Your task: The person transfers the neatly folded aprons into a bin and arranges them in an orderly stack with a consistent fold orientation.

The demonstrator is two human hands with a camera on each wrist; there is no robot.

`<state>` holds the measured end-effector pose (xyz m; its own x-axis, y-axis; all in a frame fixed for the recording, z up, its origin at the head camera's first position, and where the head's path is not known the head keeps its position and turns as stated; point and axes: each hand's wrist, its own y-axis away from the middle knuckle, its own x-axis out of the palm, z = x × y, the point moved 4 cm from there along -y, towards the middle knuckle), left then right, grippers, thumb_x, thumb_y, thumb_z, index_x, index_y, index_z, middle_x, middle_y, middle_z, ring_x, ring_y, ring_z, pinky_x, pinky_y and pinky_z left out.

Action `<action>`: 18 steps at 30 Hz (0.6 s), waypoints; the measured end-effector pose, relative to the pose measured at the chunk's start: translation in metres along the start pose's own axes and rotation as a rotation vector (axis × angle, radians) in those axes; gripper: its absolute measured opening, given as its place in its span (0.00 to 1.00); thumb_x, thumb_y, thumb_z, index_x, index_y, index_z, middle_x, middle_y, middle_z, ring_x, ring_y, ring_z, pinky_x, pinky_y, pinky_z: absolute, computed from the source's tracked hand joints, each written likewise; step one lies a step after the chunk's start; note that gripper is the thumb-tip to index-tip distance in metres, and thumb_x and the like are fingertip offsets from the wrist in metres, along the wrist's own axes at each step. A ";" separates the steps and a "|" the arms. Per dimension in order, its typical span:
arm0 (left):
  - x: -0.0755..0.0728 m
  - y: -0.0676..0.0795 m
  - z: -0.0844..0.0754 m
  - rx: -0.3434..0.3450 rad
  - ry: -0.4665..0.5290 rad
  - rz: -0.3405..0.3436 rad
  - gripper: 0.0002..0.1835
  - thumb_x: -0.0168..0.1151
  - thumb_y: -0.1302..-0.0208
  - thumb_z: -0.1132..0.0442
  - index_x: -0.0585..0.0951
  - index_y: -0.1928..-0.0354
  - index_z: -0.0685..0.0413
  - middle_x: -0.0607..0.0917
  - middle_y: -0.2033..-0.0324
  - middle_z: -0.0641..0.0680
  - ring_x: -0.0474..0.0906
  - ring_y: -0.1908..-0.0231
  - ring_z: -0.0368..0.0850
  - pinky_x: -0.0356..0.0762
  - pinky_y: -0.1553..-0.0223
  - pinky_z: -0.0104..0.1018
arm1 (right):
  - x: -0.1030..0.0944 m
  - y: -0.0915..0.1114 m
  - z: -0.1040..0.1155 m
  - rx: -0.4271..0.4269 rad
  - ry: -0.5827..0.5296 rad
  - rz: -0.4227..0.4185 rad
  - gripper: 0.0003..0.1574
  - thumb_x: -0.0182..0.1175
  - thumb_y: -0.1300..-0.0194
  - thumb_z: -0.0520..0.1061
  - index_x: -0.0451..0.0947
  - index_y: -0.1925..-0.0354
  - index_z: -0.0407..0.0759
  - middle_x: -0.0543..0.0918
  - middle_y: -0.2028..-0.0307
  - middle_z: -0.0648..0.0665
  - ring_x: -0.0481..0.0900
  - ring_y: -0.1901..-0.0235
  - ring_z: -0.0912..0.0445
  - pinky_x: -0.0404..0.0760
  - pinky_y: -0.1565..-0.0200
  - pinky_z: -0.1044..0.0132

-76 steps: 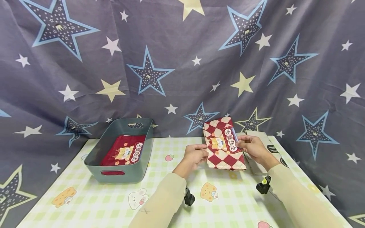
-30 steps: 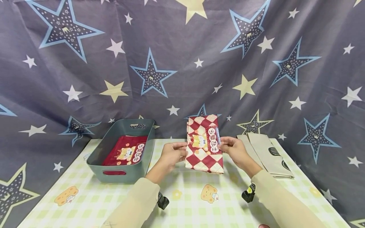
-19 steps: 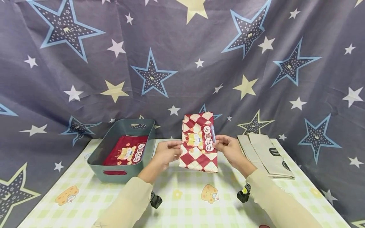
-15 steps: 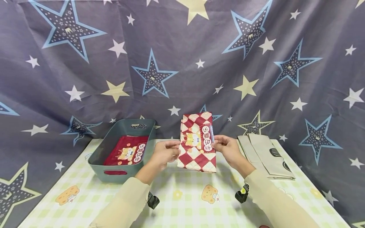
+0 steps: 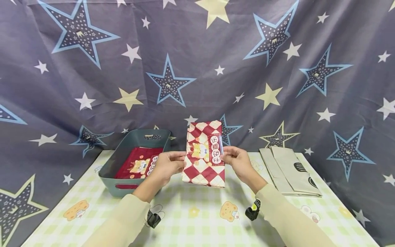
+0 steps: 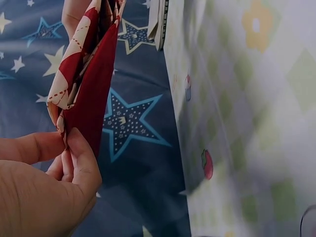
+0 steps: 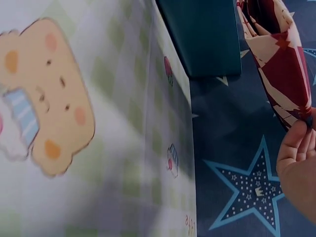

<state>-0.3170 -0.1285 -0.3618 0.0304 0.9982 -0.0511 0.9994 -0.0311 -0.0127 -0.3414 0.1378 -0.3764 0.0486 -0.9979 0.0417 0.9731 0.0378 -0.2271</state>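
Observation:
A folded red-and-cream checkered cloth (image 5: 203, 154), printed with a cartoon dog and a strip of characters, is held up above the table in the head view. My left hand (image 5: 166, 166) pinches its left edge between thumb and fingers. On the opposite edge, my right hand (image 5: 240, 163) does the same. The left wrist view shows the cloth's (image 6: 94, 94) stacked layers, with the thumb and fingertips of my left hand (image 6: 54, 182) closed on its border. At the frame's edge in the right wrist view, my right hand (image 7: 298, 163) grips a corner of the cloth (image 7: 284, 69).
A dark green bin (image 5: 115, 187) stands left, partly behind my left forearm. Inside lies a folded red cloth (image 5: 129, 164) with a similar dog print. Right of my hands, a folded beige cloth (image 5: 290, 171) with black marks lies on the checked table (image 5: 191, 226). A starry curtain (image 5: 216, 92) hangs behind.
Both hands have carried the checkered cloth leftward, from beside the beige cloth to near the bin, keeping their hold. My left hand now overlaps the bin's right side in the head view.

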 end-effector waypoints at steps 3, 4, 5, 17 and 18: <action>-0.007 0.003 -0.005 -0.008 -0.032 -0.008 0.20 0.65 0.37 0.76 0.84 0.43 0.62 0.83 0.56 0.60 0.82 0.63 0.45 0.86 0.58 0.38 | 0.007 -0.001 0.002 -0.002 -0.009 0.007 0.19 0.63 0.36 0.25 0.77 0.46 0.22 0.80 0.64 0.43 0.79 0.65 0.58 0.85 0.60 0.68; -0.010 0.004 -0.006 -0.011 -0.040 -0.010 0.20 0.65 0.37 0.76 0.84 0.42 0.62 0.83 0.56 0.60 0.82 0.62 0.45 0.86 0.57 0.39 | 0.009 -0.001 0.003 -0.004 -0.012 0.009 0.20 0.63 0.37 0.25 0.77 0.46 0.22 0.80 0.64 0.43 0.79 0.65 0.58 0.85 0.60 0.68; -0.012 0.006 -0.008 -0.013 -0.048 -0.010 0.20 0.66 0.36 0.75 0.84 0.42 0.62 0.83 0.55 0.60 0.82 0.62 0.46 0.86 0.56 0.39 | 0.011 -0.001 0.004 -0.005 -0.014 0.011 0.20 0.63 0.37 0.25 0.77 0.46 0.22 0.80 0.65 0.43 0.79 0.65 0.58 0.85 0.60 0.68; -0.040 0.014 -0.019 0.008 -0.047 -0.014 0.22 0.66 0.36 0.75 0.81 0.39 0.66 0.84 0.58 0.57 0.82 0.66 0.41 0.85 0.62 0.33 | 0.041 -0.003 0.014 -0.022 -0.038 0.039 0.19 0.64 0.37 0.24 0.79 0.47 0.24 0.82 0.63 0.38 0.80 0.65 0.57 0.86 0.60 0.67; -0.043 0.014 -0.019 0.007 -0.042 -0.017 0.22 0.66 0.36 0.75 0.81 0.39 0.67 0.84 0.58 0.57 0.82 0.67 0.41 0.85 0.63 0.33 | 0.043 -0.003 0.014 -0.022 -0.038 0.041 0.19 0.64 0.37 0.25 0.79 0.47 0.24 0.82 0.63 0.38 0.80 0.65 0.57 0.86 0.60 0.67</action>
<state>-0.3043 -0.1705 -0.3405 0.0122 0.9956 -0.0924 0.9997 -0.0142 -0.0206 -0.3393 0.0950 -0.3599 0.0972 -0.9929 0.0686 0.9649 0.0771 -0.2511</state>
